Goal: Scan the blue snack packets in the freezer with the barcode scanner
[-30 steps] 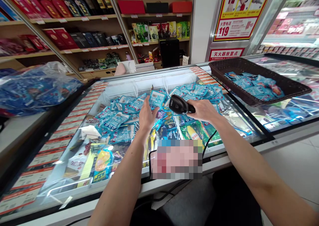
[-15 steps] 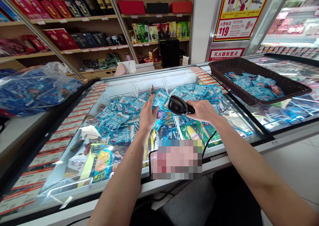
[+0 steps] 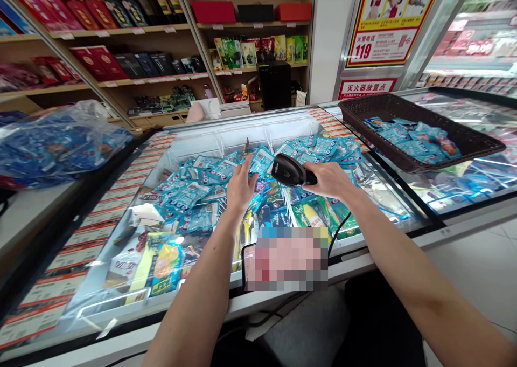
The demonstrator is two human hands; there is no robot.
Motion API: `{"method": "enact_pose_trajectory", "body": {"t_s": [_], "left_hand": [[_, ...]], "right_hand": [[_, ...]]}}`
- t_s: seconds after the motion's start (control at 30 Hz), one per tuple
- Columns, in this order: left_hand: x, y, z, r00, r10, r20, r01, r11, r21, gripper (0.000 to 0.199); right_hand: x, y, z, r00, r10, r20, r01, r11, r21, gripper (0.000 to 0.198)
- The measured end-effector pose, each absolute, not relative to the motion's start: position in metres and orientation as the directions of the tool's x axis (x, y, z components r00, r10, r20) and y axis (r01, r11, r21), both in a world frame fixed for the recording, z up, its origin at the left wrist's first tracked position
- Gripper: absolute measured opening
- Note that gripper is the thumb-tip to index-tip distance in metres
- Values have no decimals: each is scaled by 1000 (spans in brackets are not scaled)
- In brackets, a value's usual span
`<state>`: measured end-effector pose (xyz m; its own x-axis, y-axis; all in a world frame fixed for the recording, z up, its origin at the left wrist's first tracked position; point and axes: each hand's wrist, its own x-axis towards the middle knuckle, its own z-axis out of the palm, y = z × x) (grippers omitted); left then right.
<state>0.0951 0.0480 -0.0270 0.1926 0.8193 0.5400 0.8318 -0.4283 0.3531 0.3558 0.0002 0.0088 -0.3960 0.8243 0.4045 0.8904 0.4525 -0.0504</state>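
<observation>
My right hand [image 3: 332, 180] is wrapped around the handle of a black barcode scanner [image 3: 287, 170], whose head points left. A black cord runs down below that hand. My left hand [image 3: 241, 186] has its fingers stretched out and its thumb apart. Just beyond those fingers is a small blue packet [image 3: 262, 160], its white barcode label facing up; I cannot tell whether the fingertips touch it. Many similar blue packets [image 3: 189, 194] lie spread on the glass top of the chest freezer on the left, and another pile of blue packets [image 3: 323, 146] lies behind the scanner.
A brown woven basket [image 3: 420, 165] with blue packets stands at the right. A clear plastic bag [image 3: 60, 146] of blue packets lies at the left. A phone [image 3: 249, 267], partly blurred out, rests at the freezer's front edge. Shelves [image 3: 121, 30] with bottles and boxes stand behind.
The scanner head has shifted very slightly up and left. The blue packet by my left fingers has turned or shifted a little; both hands are almost still.
</observation>
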Motion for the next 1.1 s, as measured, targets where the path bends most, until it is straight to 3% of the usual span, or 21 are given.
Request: {"method": "enact_pose_trajectory", "body": {"t_s": [1.1], "left_hand": [[96, 46, -26, 186, 838, 513, 880, -375, 292, 57]], "right_hand": [[357, 2, 8, -403, 818, 411, 886, 462, -49, 33]]}}
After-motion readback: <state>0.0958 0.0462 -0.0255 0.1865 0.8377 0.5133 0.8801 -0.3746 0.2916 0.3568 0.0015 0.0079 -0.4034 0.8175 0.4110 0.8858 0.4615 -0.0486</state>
